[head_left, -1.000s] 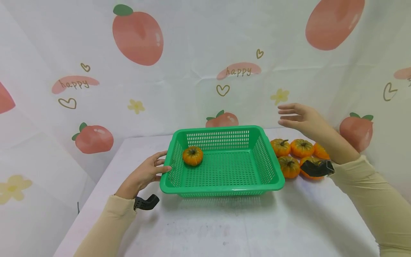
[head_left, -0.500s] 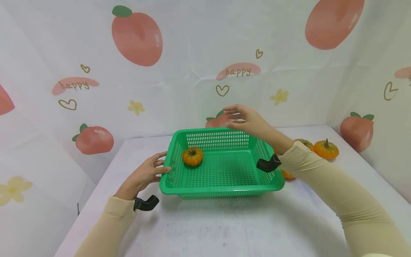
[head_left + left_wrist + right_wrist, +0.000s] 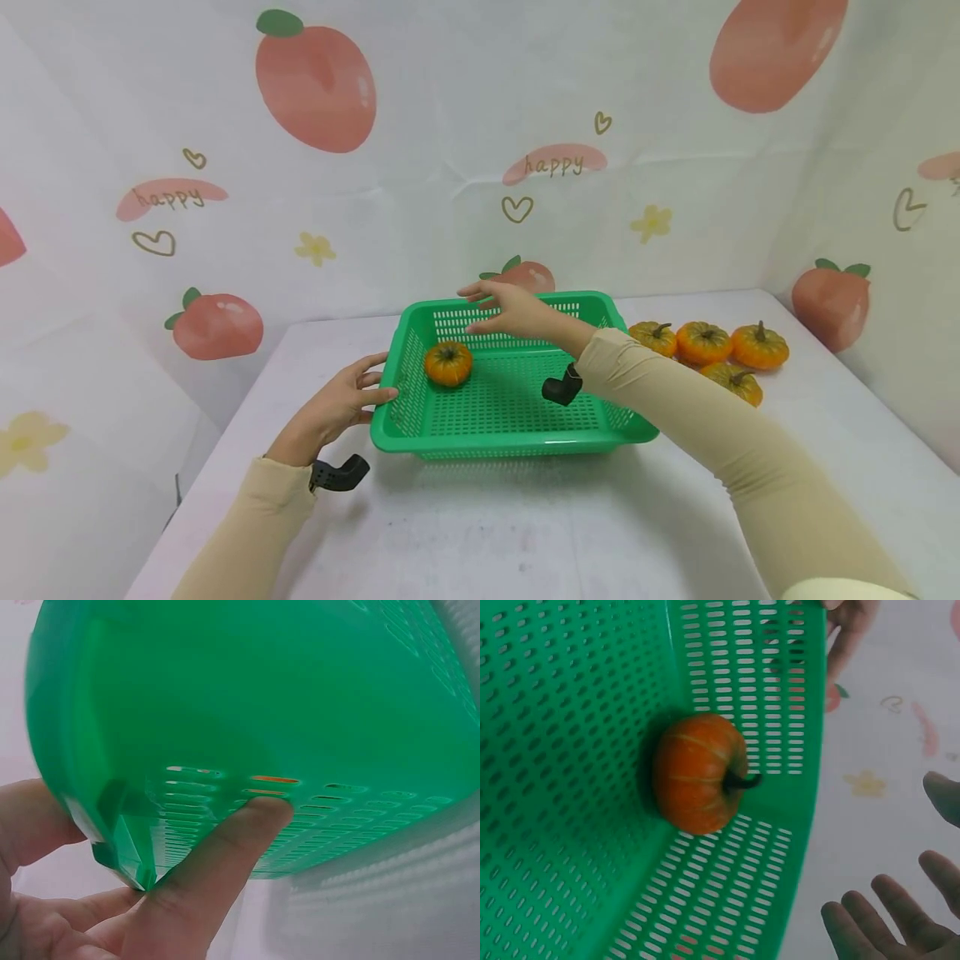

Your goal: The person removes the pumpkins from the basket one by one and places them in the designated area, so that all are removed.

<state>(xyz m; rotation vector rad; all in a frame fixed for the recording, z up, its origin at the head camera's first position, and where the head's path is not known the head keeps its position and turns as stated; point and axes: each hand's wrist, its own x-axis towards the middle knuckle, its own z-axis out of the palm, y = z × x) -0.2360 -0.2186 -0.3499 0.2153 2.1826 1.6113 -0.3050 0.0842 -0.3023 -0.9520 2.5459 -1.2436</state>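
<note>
In the head view, my left hand (image 3: 337, 408) holds the left rim of a green plastic basket (image 3: 510, 443). Its thumb lies over the rim; in the left wrist view a finger (image 3: 225, 862) presses the slotted wall from outside. A small orange pumpkin (image 3: 448, 364) sits inside by the basket's left wall; its dark stem shows in the right wrist view. My right hand (image 3: 517, 310) hovers over the back of the basket, to the right of and above that pumpkin. Its fingers are spread, with nothing in them. The right forearm covers the basket's right side.
Several more orange pumpkins (image 3: 703, 343) stand grouped on the white table (image 3: 480, 533) to the right of the basket, partly behind the right sleeve. A fruit-patterned white cloth (image 3: 420, 167) hangs behind the table.
My right hand has moved left and lower, from above the grouped pumpkins to over the basket. The left hand, the basket and the pumpkin in it have stayed put.
</note>
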